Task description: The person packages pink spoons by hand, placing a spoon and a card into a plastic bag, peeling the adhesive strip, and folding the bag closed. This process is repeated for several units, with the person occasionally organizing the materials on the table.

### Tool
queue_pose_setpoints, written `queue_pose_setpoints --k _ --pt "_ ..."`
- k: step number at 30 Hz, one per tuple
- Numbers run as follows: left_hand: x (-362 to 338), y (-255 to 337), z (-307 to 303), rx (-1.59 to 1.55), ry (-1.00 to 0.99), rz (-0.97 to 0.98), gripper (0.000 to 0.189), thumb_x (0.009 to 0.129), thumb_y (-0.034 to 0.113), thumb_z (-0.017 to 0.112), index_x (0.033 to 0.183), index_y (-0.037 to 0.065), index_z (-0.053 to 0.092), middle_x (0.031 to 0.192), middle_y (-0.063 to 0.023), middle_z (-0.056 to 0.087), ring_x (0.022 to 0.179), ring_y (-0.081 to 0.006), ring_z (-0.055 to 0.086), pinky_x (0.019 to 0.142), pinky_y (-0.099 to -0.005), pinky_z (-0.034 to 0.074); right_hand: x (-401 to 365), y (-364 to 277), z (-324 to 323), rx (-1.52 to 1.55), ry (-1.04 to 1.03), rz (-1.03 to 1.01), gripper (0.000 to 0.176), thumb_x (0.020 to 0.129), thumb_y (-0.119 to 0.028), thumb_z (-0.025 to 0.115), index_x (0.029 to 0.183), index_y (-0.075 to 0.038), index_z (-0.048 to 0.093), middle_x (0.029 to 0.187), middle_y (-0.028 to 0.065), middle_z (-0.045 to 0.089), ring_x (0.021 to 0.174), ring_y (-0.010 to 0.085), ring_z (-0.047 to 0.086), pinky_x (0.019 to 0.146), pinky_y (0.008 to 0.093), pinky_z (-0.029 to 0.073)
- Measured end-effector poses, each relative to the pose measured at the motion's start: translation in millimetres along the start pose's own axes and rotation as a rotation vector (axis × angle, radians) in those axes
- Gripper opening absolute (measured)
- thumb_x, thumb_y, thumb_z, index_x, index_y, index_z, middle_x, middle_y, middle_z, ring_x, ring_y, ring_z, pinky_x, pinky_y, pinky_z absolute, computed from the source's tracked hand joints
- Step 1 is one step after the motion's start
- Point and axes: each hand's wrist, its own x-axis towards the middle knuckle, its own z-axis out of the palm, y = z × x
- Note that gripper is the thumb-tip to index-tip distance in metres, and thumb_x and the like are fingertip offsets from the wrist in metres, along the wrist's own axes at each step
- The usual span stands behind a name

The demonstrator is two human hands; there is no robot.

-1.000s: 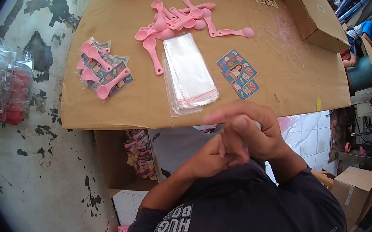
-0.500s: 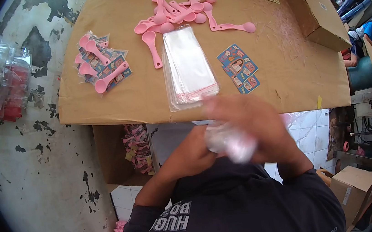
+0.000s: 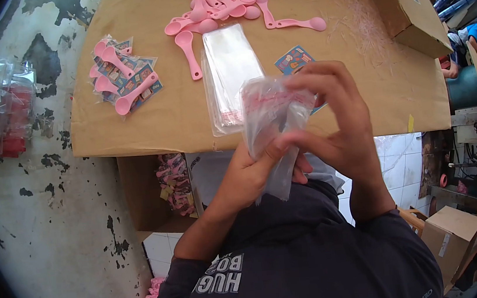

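I am pinching a thin clear plastic bag (image 3: 267,123) with my left hand (image 3: 248,178) and right hand (image 3: 343,128). A few bagged pink spoons (image 3: 125,82) are lying done. Many loose pink plastic spoons (image 3: 217,10) are waiting.

Bright, even daylight fills the scene and shadows are soft. A fisheye lens bends the worktop (image 3: 130,132) edges and leaves black vignette corners. The clear bag (image 3: 271,127) shows faint glare, and the far right edge looks slightly soft.
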Motion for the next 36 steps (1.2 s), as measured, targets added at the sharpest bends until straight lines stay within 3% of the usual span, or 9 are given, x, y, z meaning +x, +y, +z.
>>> queue_pose_setpoints --k 5,10,14,17,18,20,26,30,36 --pt "5.8 -11.3 -6.2 0.029 -0.027 0.032 0.038 0.111 0.032 0.054 0.113 -0.006 0.062 0.084 -0.0122 0.068 0.074 -0.0191 0.069 0.069 -0.0312 0.057 -4.8 13.0 8.5 0.006 0.011 0.07 0.026 0.076 -0.005 0.084 0.1 -0.007 0.073 0.104 0.0089 0.064 0.096 0.0279 0.061 0.078 0.0389 0.051" --pt "4.0 -8.0 -6.4 0.033 0.059 0.047 0.033 0.11 0.028 0.055 0.111 -0.004 0.063 0.084 -0.011 0.068 0.073 -0.0177 0.068 0.068 -0.0303 0.057 5.4 0.9 -0.5 -0.242 0.098 -0.242 0.02 0.075 -0.003 0.085 0.09 -0.006 0.073 0.109 0.0127 0.069 0.092 0.0243 0.065 0.074 0.0376 0.054" --pt "3.5 -11.5 -4.4 0.068 0.15 0.186 0.029 0.11 0.026 0.057 0.112 -0.002 0.063 0.085 -0.0101 0.067 0.073 -0.0164 0.067 0.067 -0.0299 0.057 1.2 -6.3 -1.2 -0.111 -0.014 -0.295 0.024 0.075 -0.001 0.084 0.095 -0.008 0.072 0.106 0.0125 0.071 0.088 0.0246 0.064 0.074 0.0367 0.053" --pt "4.9 -17.4 -10.1 0.06 0.146 0.252 0.027 0.109 0.025 0.058 0.113 -0.002 0.062 0.086 -0.0096 0.067 0.074 -0.016 0.067 0.067 -0.03 0.057 -3.6 3.9 10.3 0.073 -0.042 -0.315 0.043 0.074 0.0 0.08 0.114 -0.005 0.067 0.096 0.0111 0.068 0.084 0.0271 0.064 0.072 0.0375 0.052" --pt "5.1 -19.5 -12.3 0.013 0.099 0.232 0.027 0.109 0.025 0.058 0.113 -0.001 0.061 0.087 -0.0094 0.067 0.074 -0.016 0.067 0.067 -0.0302 0.057 -4.1 1.0 8.0 0.075 -0.044 -0.316 0.043 0.074 0.0 0.08 0.114 -0.005 0.067 0.096 0.0111 0.068 0.084 0.0271 0.064 0.072 0.0375 0.052" --pt "2.5 -15.4 -11.0 0.047 0.095 0.178 0.027 0.109 0.025 0.058 0.113 -0.001 0.061 0.087 -0.0095 0.067 0.074 -0.016 0.067 0.067 -0.0304 0.057 -3.9 -9.3 1.3 0.112 -0.077 0.002 0.032 0.081 -0.001 0.08 0.112 -0.003 0.069 0.091 0.009 0.068 0.077 0.0223 0.064 0.068 0.0341 0.052" --pt "2.6 -17.6 -4.6 0.055 0.093 0.114 0.03 0.108 0.027 0.061 0.113 -0.002 0.061 0.087 -0.0097 0.067 0.073 -0.0159 0.067 0.064 -0.0305 0.057 -8.0 6.9 4.4 0.238 -0.082 0.131 0.014 0.089 -0.001 0.076 0.102 -0.001 0.072 0.092 0.0078 0.07 0.067 0.0164 0.065 0.061 0.0292 0.051" --pt "2.0 -17.2 -8.6 0.048 0.089 0.091 0.03 0.108 0.027 0.061 0.114 -0.002 0.061 0.087 -0.0101 0.067 0.073 -0.0159 0.067 0.064 -0.0303 0.057 -6.0 -2.8 2.9 0.229 -0.082 0.139 0.015 0.086 -0.001 0.077 0.101 -0.002 0.072 0.094 0.0077 0.071 0.075 0.0198 0.068 0.064 0.0305 0.053" --pt "1.3 -19.2 -12.9 0.058 0.106 0.202 0.026 0.109 0.022 0.057 0.115 -0.003 0.061 0.088 -0.0102 0.068 0.074 -0.0165 0.068 0.067 -0.0303 0.058 -2.9 -4.3 -3.7 0.092 -0.165 -0.1 0.022 0.075 0.001 0.079 0.094 -0.005 0.07 0.094 0.0082 0.07 0.084 0.0264 0.067 0.07 0.0356 0.054"
